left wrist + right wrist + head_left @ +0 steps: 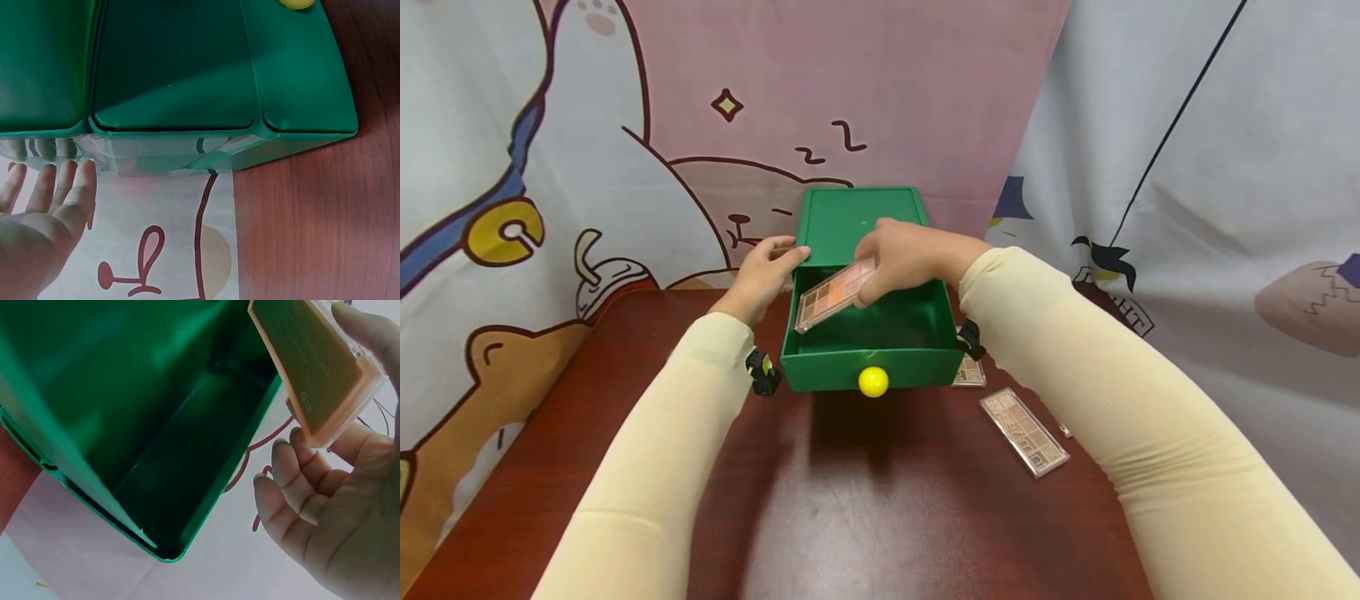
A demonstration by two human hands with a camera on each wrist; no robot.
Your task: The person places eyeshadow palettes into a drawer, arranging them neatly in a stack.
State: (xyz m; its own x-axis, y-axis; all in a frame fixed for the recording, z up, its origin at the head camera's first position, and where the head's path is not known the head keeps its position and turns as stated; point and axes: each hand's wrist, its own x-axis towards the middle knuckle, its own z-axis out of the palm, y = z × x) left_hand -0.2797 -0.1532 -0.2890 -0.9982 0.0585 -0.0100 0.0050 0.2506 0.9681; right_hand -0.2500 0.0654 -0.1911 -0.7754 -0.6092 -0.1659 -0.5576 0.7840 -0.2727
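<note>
A green box [857, 218] stands at the back of the table with its drawer [820, 369] pulled out; a yellow ball knob [873, 382] sits on the drawer's front. My right hand [908, 254] pinches an eyeshadow palette [833, 295] by one end and holds it tilted over the drawer. Its underside shows orange in the right wrist view, thumb on one side and fingers on the other. At the box's left side is my left hand [765, 275], thumb near the top front corner. In the left wrist view its fingers lie extended against the box's side wall [156, 153].
To the right of the drawer an eyeshadow palette [1024, 432] lies on the brown table [850, 517]. Another palette [970, 373] is partly hidden by the drawer and right wrist. A small edge of one more shows beside the right sleeve. A printed cloth [925, 100] hangs behind.
</note>
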